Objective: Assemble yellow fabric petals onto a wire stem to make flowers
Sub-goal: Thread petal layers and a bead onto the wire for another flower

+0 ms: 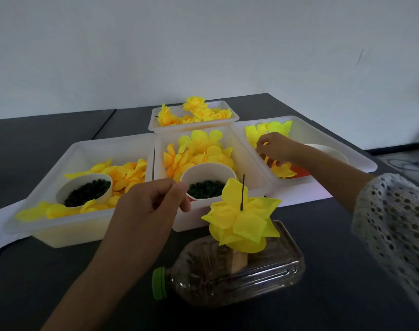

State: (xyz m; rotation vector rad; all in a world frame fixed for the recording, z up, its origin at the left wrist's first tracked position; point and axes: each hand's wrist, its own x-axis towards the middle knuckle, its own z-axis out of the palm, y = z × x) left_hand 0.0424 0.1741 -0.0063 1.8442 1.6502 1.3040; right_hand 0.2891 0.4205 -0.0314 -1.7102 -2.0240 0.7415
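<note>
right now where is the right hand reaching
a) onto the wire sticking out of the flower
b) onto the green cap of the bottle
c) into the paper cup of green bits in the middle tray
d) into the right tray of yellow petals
d: the right hand is down in the right tray, fingers among the yellow petals, far from the wire.

R hand [271,149] fingertips hidden in petals [268,133] | L hand [156,199] pinch contents unclear
</note>
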